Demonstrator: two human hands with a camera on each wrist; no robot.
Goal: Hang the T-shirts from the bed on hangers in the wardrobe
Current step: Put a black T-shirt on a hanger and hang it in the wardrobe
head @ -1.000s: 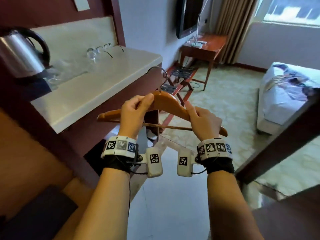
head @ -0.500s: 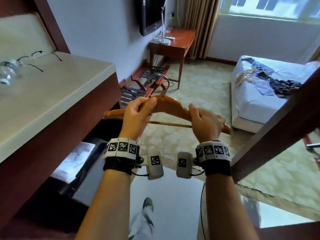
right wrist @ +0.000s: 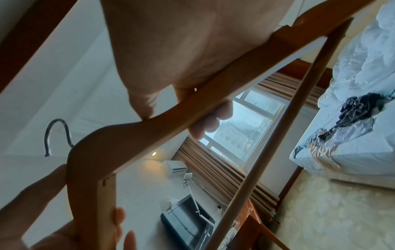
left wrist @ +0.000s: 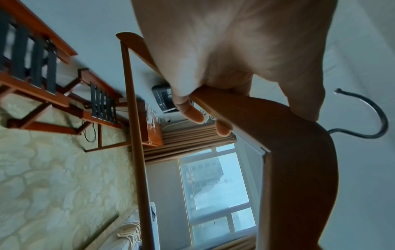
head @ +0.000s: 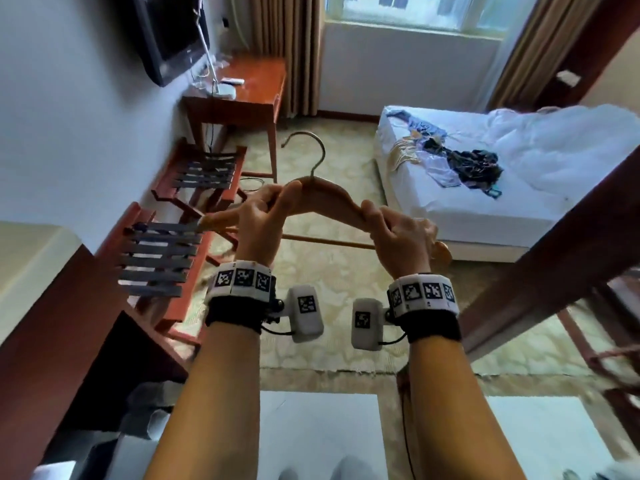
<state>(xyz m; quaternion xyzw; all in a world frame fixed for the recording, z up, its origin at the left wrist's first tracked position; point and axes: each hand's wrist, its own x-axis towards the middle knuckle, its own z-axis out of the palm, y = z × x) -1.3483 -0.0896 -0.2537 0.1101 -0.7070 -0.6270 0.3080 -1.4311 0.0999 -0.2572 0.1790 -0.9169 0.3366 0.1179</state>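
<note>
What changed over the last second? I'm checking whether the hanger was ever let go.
Nothing was let go. The view swung away from the counter with the kettle toward the bed and the clothes on it. The left hand and right hand still grip the wooden hanger, hook up.

Bare forearms, no sleeves. Each wrist wears a black strap [head: 232, 311] topped by a white band [head: 239, 282] of black-and-white square markers. A white pod [head: 306, 313] with its own marker juts inward from each; thin black cable [head: 391, 339] loops below.
</note>
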